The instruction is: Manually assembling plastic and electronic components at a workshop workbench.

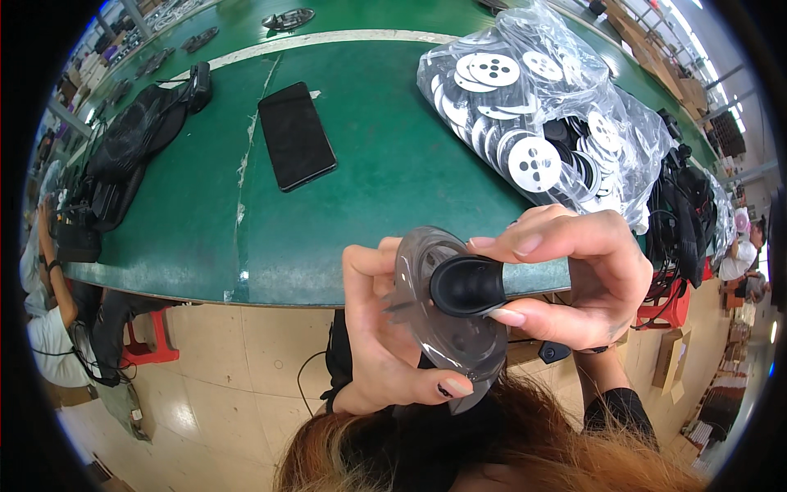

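Observation:
My left hand is closed around the rim of a smoky see-through plastic shell, rounded in outline and tilted on edge in front of the table. Between thumb and fingers, my right hand pinches a small black cup-shaped piece, glossy and rubber-like. That piece sits against the shell's upper face, near its middle; whether it is fixed there I cannot tell. Parts of the shell's far side are hidden behind the piece and my fingers.
A black phone lies on the green table. To the right is a clear plastic bag of white discs with holes. Black devices with straps lie at the left. A person sits beyond them, near a red stool.

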Tool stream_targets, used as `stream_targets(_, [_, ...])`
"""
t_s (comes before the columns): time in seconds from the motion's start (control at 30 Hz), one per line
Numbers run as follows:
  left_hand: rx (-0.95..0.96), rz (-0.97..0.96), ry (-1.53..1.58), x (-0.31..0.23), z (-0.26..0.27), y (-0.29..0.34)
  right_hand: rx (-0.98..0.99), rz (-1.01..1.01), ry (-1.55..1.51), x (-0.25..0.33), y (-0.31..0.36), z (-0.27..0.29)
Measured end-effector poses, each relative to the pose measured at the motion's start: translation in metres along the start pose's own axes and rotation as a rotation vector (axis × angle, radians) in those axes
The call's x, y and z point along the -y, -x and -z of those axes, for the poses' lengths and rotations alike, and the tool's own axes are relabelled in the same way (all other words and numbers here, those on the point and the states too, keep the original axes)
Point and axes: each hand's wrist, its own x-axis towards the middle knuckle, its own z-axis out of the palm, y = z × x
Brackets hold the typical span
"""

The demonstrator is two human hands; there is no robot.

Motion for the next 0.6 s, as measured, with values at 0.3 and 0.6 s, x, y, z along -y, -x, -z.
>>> stream_targets(0.3, [0.020,-0.117,-0.029,0.0072,0.0033,0.0012,0.044,0.156,0.073,-0.0019,-0.0049,0.0037])
stream_targets(0.6, [-0.014,-0.066,-0.045,0.0051,0.0015,0.0047,0.029,0.021,0.043,0.0040,-0.0049,0.0022])
